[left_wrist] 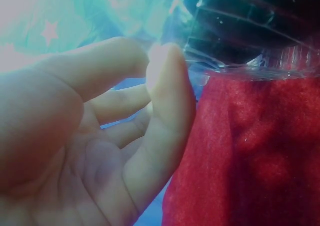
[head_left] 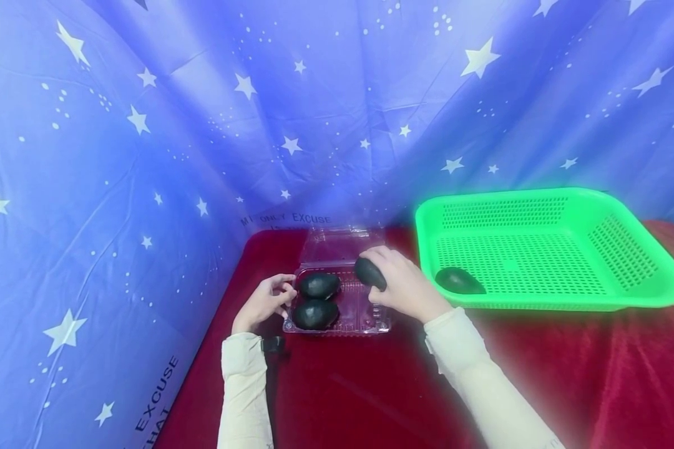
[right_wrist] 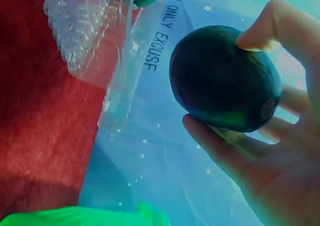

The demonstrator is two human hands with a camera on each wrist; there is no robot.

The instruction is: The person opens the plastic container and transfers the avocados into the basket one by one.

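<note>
My right hand point(head_left: 401, 284) grips a dark green avocado point(right_wrist: 225, 78) between thumb and fingers, above the right half of a clear plastic clamshell box point(head_left: 362, 318). Two more avocados, a rear one point(head_left: 320, 285) and a front one point(head_left: 316, 314), lie side by side in the box's left half. The box's lid point(head_left: 342, 243) stands open at the back. At the box's left edge, my left hand point(head_left: 266, 299) pinches the rim with bent fingers and thumb. The left wrist view shows these fingertips point(left_wrist: 170, 65) against the plastic, where the exact contact is partly hidden.
A bright green plastic basket point(head_left: 595, 299) stands to the right, with one avocado point(head_left: 459, 280) in its near left corner. Red cloth point(head_left: 348, 393) covers the table. A blue star-patterned curtain point(head_left: 337, 112) hangs behind and along the left side.
</note>
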